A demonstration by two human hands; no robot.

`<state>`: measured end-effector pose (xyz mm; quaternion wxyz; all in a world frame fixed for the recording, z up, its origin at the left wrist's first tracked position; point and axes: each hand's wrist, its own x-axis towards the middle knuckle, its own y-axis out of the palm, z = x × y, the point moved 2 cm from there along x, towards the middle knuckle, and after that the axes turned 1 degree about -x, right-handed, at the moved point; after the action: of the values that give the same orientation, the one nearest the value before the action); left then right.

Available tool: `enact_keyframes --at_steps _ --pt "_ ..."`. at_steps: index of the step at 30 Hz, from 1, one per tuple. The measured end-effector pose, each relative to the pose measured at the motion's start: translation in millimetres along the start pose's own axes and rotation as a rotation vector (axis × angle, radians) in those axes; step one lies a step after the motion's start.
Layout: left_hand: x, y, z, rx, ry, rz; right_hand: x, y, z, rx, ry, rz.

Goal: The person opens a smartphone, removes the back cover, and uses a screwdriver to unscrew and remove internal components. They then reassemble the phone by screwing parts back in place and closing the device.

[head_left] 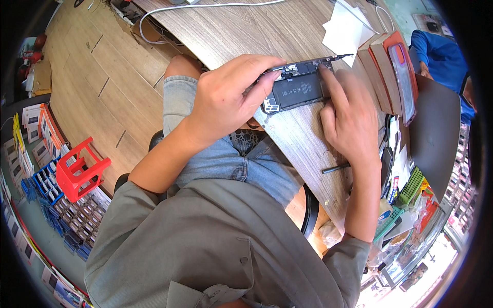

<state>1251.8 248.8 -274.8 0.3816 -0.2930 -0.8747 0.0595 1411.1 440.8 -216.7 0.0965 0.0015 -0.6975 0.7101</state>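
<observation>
An opened smartphone [298, 84] lies at the near edge of the wooden table, its dark battery and circuit parts showing. Along its far side a thin dark panel [341, 56] stands raised, seen almost edge-on. My left hand [231, 92] grips the phone's left end, thumb on the near side and fingers behind the panel. Over the right end is my right hand [352, 113], its index finger stretched onto the inner parts. Its thumb is apart from the phone, and the other fingers are blurred. A black pen-shaped tool [336, 168] rests on the table below that hand.
White paper [346, 28] and a cable [215, 5] are on the table [231, 36]. Thick books with a phone case [402, 77] stand to the right, near cluttered green baskets [411, 187]. A person in blue [439, 61] sits beyond. A red stool [82, 169] is at left.
</observation>
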Motion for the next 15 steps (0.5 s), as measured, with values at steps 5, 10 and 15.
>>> enact_keyframes --at_steps 5,10,15 --pt "-0.2 -0.4 -0.7 0.004 -0.006 0.012 2.7 -3.3 -2.4 0.001 -0.016 0.043" --pt "-0.1 0.2 -1.3 -0.003 -0.020 0.006 4.6 -6.4 -3.7 -0.013 -0.041 0.058" --pt "-0.9 0.0 -0.2 0.005 -0.017 0.007 7.2 -10.3 -2.1 -0.029 -0.046 0.082"
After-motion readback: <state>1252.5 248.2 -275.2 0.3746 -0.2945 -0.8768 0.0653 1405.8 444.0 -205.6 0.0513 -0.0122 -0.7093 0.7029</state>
